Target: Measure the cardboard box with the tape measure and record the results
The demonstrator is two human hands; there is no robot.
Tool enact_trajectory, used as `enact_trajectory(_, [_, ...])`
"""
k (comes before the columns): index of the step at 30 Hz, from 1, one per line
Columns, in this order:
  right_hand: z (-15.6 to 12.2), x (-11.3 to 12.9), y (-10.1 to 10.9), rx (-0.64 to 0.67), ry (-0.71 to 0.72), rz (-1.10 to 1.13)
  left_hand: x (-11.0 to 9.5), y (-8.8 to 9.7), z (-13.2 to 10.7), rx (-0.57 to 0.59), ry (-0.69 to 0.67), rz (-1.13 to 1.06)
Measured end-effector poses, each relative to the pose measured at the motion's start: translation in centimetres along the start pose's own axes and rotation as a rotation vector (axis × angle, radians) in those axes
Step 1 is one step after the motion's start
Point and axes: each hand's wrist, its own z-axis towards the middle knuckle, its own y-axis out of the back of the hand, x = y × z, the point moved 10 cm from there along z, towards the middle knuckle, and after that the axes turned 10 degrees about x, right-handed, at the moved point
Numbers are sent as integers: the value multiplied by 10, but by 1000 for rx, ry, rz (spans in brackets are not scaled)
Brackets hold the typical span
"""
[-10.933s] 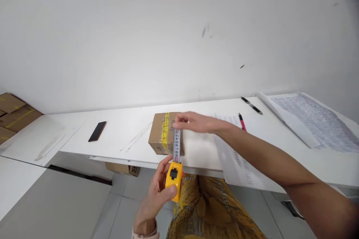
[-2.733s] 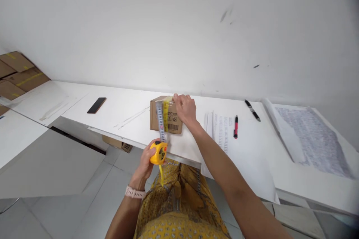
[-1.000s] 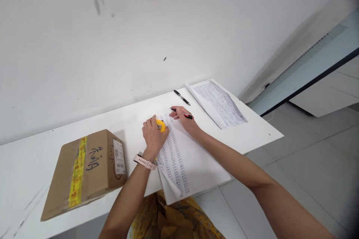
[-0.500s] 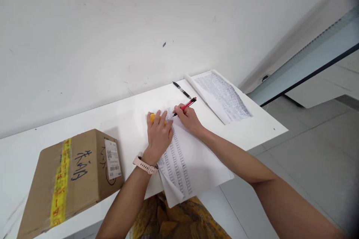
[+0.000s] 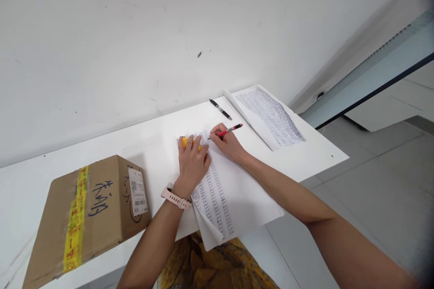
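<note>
My left hand (image 5: 192, 161) lies on the printed sheets (image 5: 233, 194), its fingers curled over a yellow tape measure (image 5: 185, 142) at the paper's top left corner. A pale watch strap circles that wrist. My right hand (image 5: 226, 143) pinches a red pen (image 5: 229, 130), tip down on the top rows of the printed list. A brown cardboard box (image 5: 88, 212) with yellow tape, blue handwriting and a white label stands on the white table (image 5: 152, 144) to the left of my hands.
A black pen (image 5: 220, 109) lies near the wall behind my hands. Another stack of printed pages (image 5: 267, 116) lies at the table's right end. Grey floor tiles and a pale blue door frame are to the right.
Earlier I held the tape across the box. Since then the view has swung right, my left hand has settled on the paper with the tape measure, and my right hand has picked up the red pen.
</note>
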Motion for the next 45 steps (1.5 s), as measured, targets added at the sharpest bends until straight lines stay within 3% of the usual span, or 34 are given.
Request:
enact_trajectory(8, [0,-4,3,-60,-5,-82,1,0,0,-6,1,-10])
enact_trajectory(21, [0,-2,1,-52,-12,-112,-1,3,-2,-65,-3,77])
enact_trajectory(45, [-1,-3,1,-49,-15,-111,-2,2,-3,-72,-8,69])
